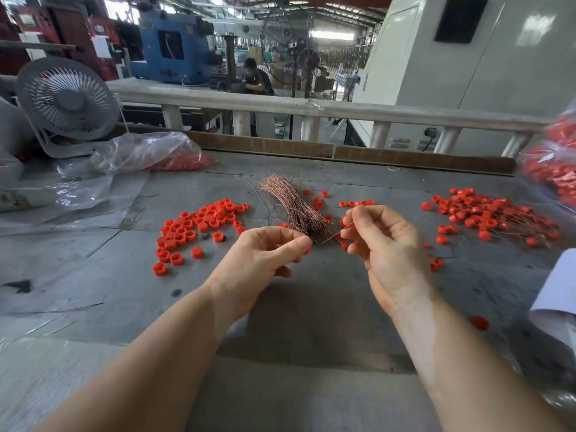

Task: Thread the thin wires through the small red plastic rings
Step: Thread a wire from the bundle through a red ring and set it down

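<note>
Above the grey desk (311,300), the left hand (265,260) has its fingers curled, pinching a small red plastic ring (308,251) at the fingertips, while the right hand (386,244) at its 3 o'clock pinches one thin wire (335,235) between thumb and forefinger, the wire's end touching the ring. The fanned bundle of thin copper-coloured wires (293,204) lies at 12 o'clock from the hands, loose red plastic rings (193,226) are scattered at 10 o'clock, and a pile of rings already on wires (486,213) lies at 2 o'clock.
</note>
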Action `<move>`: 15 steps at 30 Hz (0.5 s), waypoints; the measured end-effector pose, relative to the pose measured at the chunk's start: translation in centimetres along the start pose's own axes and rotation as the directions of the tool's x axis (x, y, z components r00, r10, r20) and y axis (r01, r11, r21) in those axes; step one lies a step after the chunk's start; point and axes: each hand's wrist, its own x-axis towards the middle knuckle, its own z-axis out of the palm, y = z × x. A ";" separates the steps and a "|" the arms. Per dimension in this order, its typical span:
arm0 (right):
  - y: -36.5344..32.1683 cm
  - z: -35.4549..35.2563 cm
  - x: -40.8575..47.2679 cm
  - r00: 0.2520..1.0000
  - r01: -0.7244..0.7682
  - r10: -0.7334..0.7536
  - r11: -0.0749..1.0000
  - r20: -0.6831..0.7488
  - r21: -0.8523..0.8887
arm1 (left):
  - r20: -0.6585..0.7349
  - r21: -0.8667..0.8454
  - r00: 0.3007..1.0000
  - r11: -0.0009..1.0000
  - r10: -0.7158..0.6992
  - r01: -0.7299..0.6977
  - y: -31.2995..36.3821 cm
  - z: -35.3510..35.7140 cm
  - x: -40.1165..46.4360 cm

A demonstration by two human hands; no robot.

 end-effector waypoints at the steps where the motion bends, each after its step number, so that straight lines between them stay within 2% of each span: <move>1: 0.1 0.0 0.0 1.000 0.000 0.001 1.000 0.015 -0.012 | 0.015 0.022 1.000 1.000 -0.001 0.001 0.0 0.0 0.0; 8: 0.3 0.1 -0.1 0.995 -0.036 0.038 0.999 0.094 -0.019 | -0.006 0.311 0.999 0.950 0.038 -0.034 -0.4 0.2 0.1; 15: 0.2 0.2 -0.2 0.990 -0.062 0.062 0.998 0.123 -0.007 | 0.036 0.480 0.994 0.870 0.106 -0.110 -0.7 0.2 0.2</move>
